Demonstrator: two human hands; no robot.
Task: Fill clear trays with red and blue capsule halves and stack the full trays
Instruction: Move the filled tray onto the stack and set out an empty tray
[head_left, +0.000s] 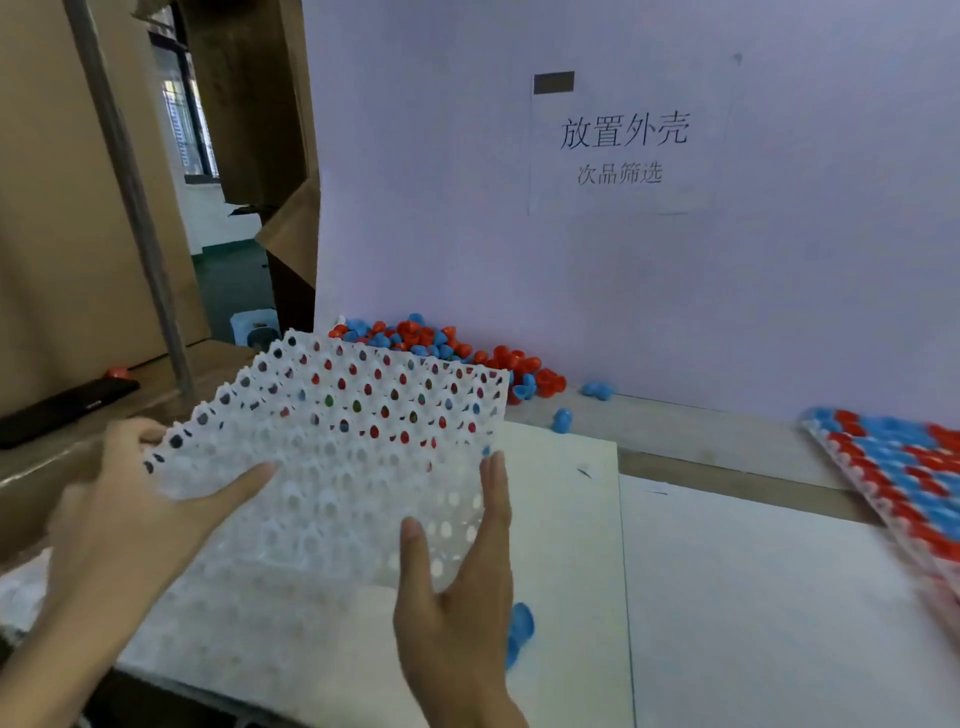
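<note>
Tray: I see an empty clear tray (332, 457) held up off the white table (753, 597), tipped so its far edge is higher, in front of the pile of red and blue capsule halves (441, 348)
Left hand: my left hand (140, 499) holds the tray's left edge, thumb on top, other fingers hidden under it
Right hand: my right hand (457, 587) has straight fingers flat against the tray's near right corner, not curled round it
How it feels, I think: very light, thin, bendy plastic with lots of holes; it may flop or slip
Where to hold: I guess by two edges, one hand each side
Full tray: a filled tray (904, 478) sits far right
Loose bits: one blue half (519, 631) lies by my right wrist
</note>
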